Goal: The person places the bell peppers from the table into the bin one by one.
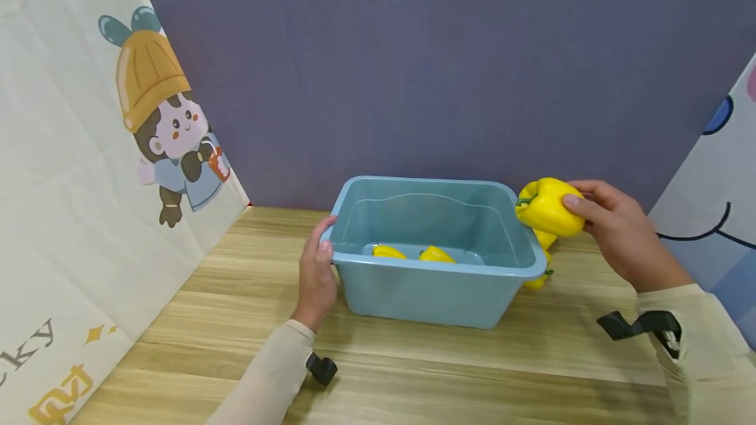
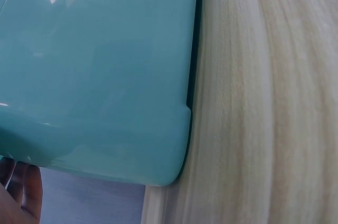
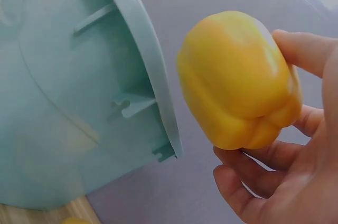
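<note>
A blue plastic bin stands on the wooden table, with two yellow bell peppers lying inside, one pepper at the left and another near the middle. My left hand grips the bin's left rim, thumb on top; only its fingertips show in the left wrist view. Between thumb and fingers, my right hand holds a yellow bell pepper, its green stem toward the bin. This pepper is up by the right rim, outside it in the right wrist view.
More yellow peppers sit on the table against the bin's right side, partly hidden by it. A dark grey panel rises behind. White printed sheets flank both sides, the left one with a cartoon figure.
</note>
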Available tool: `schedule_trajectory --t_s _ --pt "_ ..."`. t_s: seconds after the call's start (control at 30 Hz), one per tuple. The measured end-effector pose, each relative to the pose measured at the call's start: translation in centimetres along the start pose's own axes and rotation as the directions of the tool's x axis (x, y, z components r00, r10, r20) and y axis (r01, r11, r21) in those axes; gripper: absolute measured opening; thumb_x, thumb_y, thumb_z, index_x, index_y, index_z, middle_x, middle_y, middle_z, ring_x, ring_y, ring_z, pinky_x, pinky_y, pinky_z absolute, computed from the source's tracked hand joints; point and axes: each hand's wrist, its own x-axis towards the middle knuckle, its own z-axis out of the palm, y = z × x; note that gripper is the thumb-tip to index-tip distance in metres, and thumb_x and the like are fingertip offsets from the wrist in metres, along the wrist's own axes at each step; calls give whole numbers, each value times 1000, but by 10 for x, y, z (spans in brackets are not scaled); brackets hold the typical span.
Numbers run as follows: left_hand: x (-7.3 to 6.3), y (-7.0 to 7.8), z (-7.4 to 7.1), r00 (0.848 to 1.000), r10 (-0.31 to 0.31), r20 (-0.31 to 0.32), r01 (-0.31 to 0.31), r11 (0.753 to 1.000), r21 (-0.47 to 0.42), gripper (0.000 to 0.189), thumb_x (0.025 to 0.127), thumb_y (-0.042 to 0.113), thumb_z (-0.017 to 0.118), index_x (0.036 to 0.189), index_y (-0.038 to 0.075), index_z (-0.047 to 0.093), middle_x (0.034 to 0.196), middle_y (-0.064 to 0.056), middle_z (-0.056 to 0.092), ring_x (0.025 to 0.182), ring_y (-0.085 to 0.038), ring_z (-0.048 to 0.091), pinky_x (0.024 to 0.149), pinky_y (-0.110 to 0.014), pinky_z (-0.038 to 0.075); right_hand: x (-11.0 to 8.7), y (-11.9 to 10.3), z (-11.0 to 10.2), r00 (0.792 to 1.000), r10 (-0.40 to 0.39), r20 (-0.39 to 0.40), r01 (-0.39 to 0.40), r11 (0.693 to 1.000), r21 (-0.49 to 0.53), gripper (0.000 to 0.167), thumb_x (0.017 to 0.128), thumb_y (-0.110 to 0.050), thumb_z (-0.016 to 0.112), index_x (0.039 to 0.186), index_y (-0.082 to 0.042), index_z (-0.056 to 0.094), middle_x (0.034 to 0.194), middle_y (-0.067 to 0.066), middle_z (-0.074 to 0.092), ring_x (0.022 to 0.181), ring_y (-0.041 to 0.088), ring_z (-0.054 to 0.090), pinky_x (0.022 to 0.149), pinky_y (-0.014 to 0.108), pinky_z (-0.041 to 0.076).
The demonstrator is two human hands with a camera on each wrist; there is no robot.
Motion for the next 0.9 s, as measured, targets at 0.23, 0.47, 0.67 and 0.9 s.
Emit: schedule_trajectory --t_s 0.23,0.47,0.67,0.9 --pt "0 -1 1 1000 -8 -1 8 1000 1 50 98 30 33 142 20 54 137 -11 53 113 -29 53 93 -48 41 5 -6 8 999 18 30 -15 993 -118 22 104 -18 53 125 -13 58 118 -3 59 97 11 59 82 16 47" --pt "0 1 1 1000 -20 -1 20 1000 4 50 98 30 33 142 21 54 137 -11 53 113 -29 54 93 -48 41 10 -10 14 998 31 55 -18 974 -225 29 106 -25 50 130 -8 53 118 -4 61 100 14 59 85 17 47" --pt "0 1 0 1000 -9 -2 9 1000 10 50 98 29 33 142 21 54 135 -11 54 111 -29 54 91 -48 42 17 -14 18 998 48 50 -33 962 -271 36 105 -31 50 131 -7 51 118 -5 59 99 14 59 83 19 49" --pt "-1 -1 0 1000 -1 2 1 1000 -1 50 98 30 33 142 20 54 133 -13 55 106 -30 55 85 -47 43 20 -20 22 991 81 103 -44 948 -316 43 104 -38 51 134 -7 50 123 4 57 102 17 59 85 20 48"
